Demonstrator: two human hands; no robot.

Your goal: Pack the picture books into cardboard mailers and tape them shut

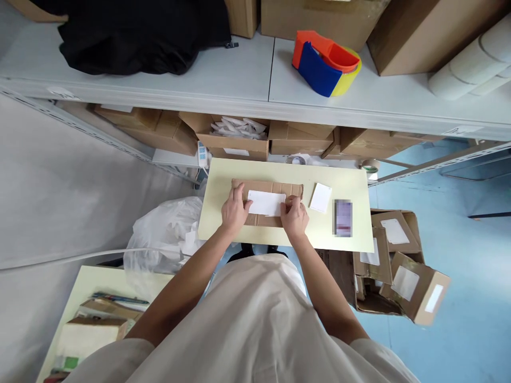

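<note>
A flat brown cardboard piece (263,220) lies on the pale yellow table (287,238) in front of me, and a white label (266,203) lies across it. My left hand (235,211) rests on the cardboard's left end, fingers stretched towards its far edge and thumb at the label's left end. At the label's right end, my right hand (294,217) is closed, with curled fingers and the thumb on the label's edge. To the right of that hand are a stack of white labels (320,197) and a blurred-out phone-like rectangle (343,218).
A grey shelf (239,69) above the table holds a tape dispenser (325,61) and black cloth (143,37). Behind the table stand open cartons (235,143). A box of labelled parcels (405,282) sits at right; a plastic bag (159,234) hangs at left.
</note>
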